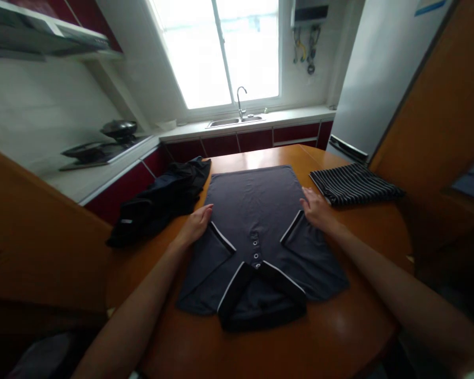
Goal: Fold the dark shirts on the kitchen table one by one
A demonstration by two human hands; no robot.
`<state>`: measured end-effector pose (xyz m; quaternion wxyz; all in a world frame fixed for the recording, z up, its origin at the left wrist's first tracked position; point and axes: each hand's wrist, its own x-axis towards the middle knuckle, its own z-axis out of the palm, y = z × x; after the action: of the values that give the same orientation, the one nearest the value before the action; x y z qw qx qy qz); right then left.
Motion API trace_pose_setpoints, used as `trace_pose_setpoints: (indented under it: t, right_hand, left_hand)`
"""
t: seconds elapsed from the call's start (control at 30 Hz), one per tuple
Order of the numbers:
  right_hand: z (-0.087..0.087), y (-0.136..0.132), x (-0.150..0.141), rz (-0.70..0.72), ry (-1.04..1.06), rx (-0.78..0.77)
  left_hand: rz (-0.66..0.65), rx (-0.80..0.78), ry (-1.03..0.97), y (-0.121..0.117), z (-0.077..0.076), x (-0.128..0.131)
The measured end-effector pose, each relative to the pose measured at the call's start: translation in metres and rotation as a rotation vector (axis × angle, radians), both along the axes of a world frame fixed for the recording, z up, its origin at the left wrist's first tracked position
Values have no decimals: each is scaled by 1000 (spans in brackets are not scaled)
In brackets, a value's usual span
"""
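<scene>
A grey polo shirt [256, 205] lies face up, with its black collar [263, 321] towards me and its hem at the far side. Both short sleeves are folded inward over the front, their black cuffs edged in white. Along the shirt's left edge rests my left hand [196, 225], fingers stretched out and close together. My right hand [315, 208] is at the right edge, above the right cuff, with its fingers extended and slightly apart. Each hand touches the fabric at the side; neither is seen gripping it.
The round wooden table [363, 242] bears a rumpled dark garment [158, 197] on the left and a folded black-and-white striped cloth [353, 183] on the right. Beyond are a sink [237, 121], a stove with a pan [87, 151], and a fridge [373, 68].
</scene>
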<state>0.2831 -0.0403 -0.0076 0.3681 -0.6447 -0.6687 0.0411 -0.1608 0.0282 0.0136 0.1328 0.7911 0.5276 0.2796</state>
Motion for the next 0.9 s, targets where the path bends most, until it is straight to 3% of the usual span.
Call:
trace_pose_setpoints:
  t: [0.13,0.3,0.43,0.53,0.8,0.9]
  right_hand:
    - [-9,3,13,60,-83,-61]
    - [7,2,55,93,-86,-250]
    - [21,-9,65,194,-53,-367]
    - [21,-10,61,233,-37,-437]
    - [13,-4,53,71,-121,-424]
    - [15,-6,55,84,-118,-413]
  left_hand:
    - [115,43,-85,-1,12,-15]
    - [189,30,-147,0,20,-27]
    - [135,3,-125,3,12,-23]
    - [78,-26,-107,5,7,-19]
    - [22,-64,-44,2,7,-12]
    - [5,-56,-22,2,5,-11]
